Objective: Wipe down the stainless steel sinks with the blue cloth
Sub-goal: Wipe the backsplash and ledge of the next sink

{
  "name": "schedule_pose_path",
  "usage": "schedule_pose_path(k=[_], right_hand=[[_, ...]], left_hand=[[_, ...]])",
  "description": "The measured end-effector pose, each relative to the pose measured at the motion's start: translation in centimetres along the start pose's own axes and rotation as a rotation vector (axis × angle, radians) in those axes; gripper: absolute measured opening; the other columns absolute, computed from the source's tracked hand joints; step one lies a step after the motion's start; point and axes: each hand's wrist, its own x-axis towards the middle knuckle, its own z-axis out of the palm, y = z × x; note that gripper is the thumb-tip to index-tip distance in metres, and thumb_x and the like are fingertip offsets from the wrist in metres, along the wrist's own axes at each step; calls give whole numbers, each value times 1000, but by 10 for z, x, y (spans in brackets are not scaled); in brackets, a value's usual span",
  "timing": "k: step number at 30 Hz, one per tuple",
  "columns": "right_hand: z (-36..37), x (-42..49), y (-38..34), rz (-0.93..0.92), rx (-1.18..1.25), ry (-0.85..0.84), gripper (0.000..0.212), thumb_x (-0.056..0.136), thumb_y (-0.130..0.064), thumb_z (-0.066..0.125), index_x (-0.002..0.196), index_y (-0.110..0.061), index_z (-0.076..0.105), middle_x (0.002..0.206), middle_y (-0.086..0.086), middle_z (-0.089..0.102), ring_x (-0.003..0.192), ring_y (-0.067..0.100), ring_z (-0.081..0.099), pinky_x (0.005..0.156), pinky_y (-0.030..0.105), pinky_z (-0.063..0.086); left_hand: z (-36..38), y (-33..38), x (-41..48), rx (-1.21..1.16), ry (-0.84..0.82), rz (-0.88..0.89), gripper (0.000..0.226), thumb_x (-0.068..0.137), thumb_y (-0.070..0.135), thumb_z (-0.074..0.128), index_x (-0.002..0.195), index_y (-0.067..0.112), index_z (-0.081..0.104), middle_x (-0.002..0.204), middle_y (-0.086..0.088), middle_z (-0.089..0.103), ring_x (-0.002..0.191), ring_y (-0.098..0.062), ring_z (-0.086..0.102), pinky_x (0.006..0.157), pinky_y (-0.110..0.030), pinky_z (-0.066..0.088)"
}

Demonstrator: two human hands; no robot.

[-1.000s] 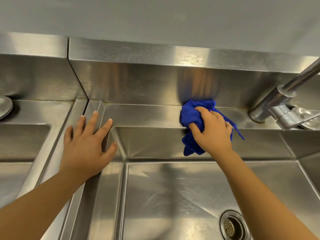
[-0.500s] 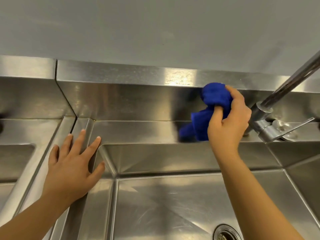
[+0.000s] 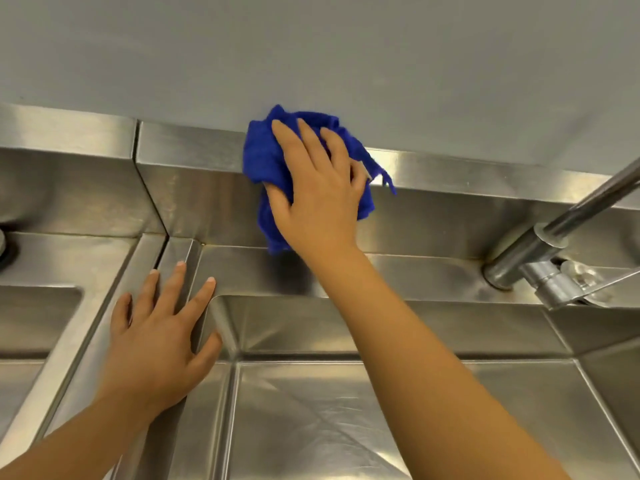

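The blue cloth (image 3: pixel 263 161) is bunched against the steel backsplash (image 3: pixel 194 199) behind the middle sink (image 3: pixel 346 410), reaching up over the backsplash's top ledge. My right hand (image 3: pixel 317 192) lies flat on the cloth with fingers spread, pressing it to the steel. My left hand (image 3: pixel 159 337) rests palm down, fingers apart, on the rim between the middle sink and the left sink (image 3: pixel 31 327), holding nothing.
A steel faucet (image 3: pixel 540 251) with a lever handle stands at the right on the sink's back ledge, its spout rising to the upper right. A grey wall (image 3: pixel 311 57) runs above the backsplash. A round fitting shows at the far left edge.
My right hand has carried the cloth left and higher, from beside the faucet to the backsplash's top ledge, and has flattened over it. My left hand stays on the rim.
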Motion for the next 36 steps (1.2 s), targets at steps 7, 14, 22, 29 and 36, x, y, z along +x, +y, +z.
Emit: schedule_pose_path(k=[7,14,22,29,36], right_hand=[[-5,-5,13,127,-1,21,57,84,-24,53,141,-23,46,146,-1,46,139,28,33,107,54,30],[38,4,-82,45,64,-96,58,83,-20,64,139,-26,48,147,0,44,139,27,29,110,56,19],[20,9,-42,-93,26,-122,60,78,-22,58,137,-27,48,141,-5,49,133,22,36,100,42,25],[26,2,-68,354,120,32,63,73,-7,57,132,-28,50,142,-8,47,139,23,24,109,52,18],[30,-5,-62,-90,44,-113,59,78,-14,62,135,-25,52,143,0,49,134,28,36,102,48,24]], left_hand=[[-1,2,2,11,21,10,70,77,57,37,138,26,51,149,-15,40,134,-44,38,103,-63,31],[-1,3,1,-2,31,0,69,77,55,38,136,23,54,149,-16,40,136,-44,35,105,-63,28],[-2,4,0,-14,18,-6,69,78,54,37,140,27,49,152,-14,36,139,-41,31,108,-61,26],[-1,4,0,-2,32,-2,69,78,54,39,138,25,52,151,-14,38,138,-41,32,108,-61,27],[-1,4,0,-27,13,-7,70,78,54,34,140,26,49,153,-13,34,140,-41,28,110,-62,23]])
